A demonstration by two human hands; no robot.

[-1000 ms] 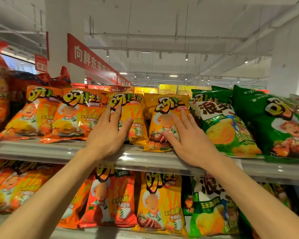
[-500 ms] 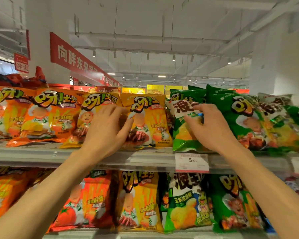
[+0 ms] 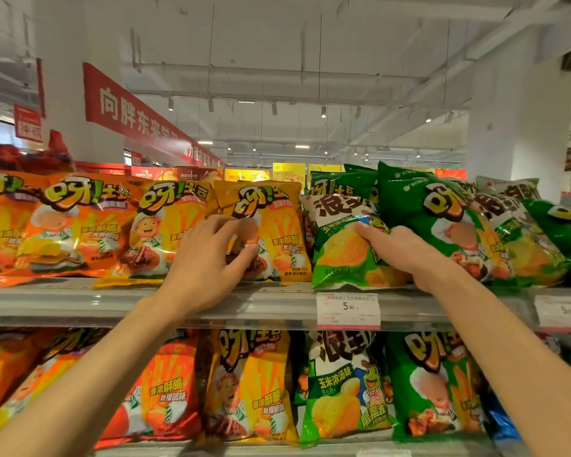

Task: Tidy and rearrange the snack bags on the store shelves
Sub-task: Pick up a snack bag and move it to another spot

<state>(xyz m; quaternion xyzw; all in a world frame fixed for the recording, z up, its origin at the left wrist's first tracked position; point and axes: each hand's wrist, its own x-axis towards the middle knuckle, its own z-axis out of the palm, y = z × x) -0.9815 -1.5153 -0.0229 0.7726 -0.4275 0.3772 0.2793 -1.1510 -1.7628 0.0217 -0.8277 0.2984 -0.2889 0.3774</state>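
Both hands up on the top shelf (image 3: 80, 303) — left hand (image 3: 208, 262) curled around the yellow chip bag (image 3: 271, 232), fingers pinching its front. Right hand (image 3: 406, 249) grips the light-green corn bag (image 3: 340, 245) just right of it, next to the dark-green bags (image 3: 442, 219).

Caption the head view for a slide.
Left hand on a yellow snack bag, right hand gripping a light-green corn-chip bag, both on the upper metal shelf.

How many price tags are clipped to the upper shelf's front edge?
2. One price tag reading 5.90 sits below the light green chip bag; another price tag is at far right, blurred. Arms may hide others.
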